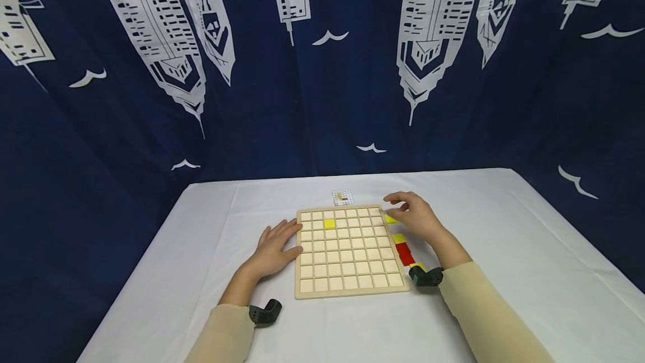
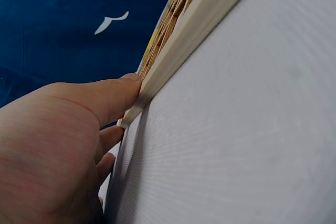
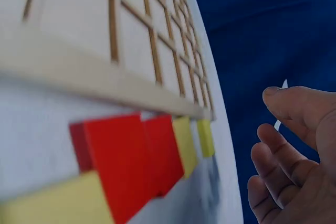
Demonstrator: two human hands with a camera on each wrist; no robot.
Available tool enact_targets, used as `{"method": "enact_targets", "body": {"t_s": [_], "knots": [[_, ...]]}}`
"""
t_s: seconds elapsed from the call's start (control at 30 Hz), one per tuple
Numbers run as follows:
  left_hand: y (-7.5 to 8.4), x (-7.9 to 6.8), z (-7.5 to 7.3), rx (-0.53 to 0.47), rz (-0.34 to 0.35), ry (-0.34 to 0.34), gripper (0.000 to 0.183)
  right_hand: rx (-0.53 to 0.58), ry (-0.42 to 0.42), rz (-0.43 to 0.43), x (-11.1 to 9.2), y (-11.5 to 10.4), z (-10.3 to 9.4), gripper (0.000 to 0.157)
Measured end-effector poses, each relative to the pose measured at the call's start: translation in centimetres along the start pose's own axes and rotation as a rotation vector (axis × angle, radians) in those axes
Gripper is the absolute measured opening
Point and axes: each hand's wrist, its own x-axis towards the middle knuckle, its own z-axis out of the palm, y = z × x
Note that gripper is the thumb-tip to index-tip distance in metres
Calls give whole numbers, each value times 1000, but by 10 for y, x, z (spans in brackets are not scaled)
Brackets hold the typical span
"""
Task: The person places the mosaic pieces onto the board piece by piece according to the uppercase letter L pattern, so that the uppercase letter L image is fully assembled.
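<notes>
A wooden grid board lies flat on the table, with one yellow tile in a cell near its upper left. My left hand rests at the board's left edge, its thumb and fingertips touching the frame. Beyond the board's upper right corner is my right hand, fingers loosely bent and nothing between them. A single yellow tile lies just under its fingertips in the head view. In the right wrist view, the thumb and fingers of that hand are spread apart, off to the side of the tiles.
Along the board's right side lie another yellow tile, overlapping red tiles and a further yellow tile. A small printed grid card sits behind the board. White cloth covers the table; a dark blue curtain hangs behind.
</notes>
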Motion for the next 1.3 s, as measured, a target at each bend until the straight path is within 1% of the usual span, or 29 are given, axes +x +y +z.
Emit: {"method": "enact_targets", "body": {"t_s": [0.13, 0.4, 0.53, 0.73, 1.03, 1.17, 1.3], "knots": [[0, 1, 0, 6, 2, -1, 57, -14, -15, 16, 1, 9, -1, 38], [2, -1, -1, -5, 10, -1, 57, 6, -66, 46, 3, 25, 3, 39], [2, -1, -1, -5, 14, -5, 57, -25, -81, 40, 5, 29, 5, 36], [0, 0, -1, 6, 14, -3, 57, -92, -60, 34, 7, 29, 9, 30], [0, 0, -1, -3, 16, -3, 57, -133, -20, 40, 5, 24, 10, 23], [1, -1, -1, -2, 17, -4, 57, -131, -8, 38, 5, 25, 10, 23], [1, -1, -1, 0, 17, -2, 57, -84, -3, 43, 5, 26, 11, 26]]}}
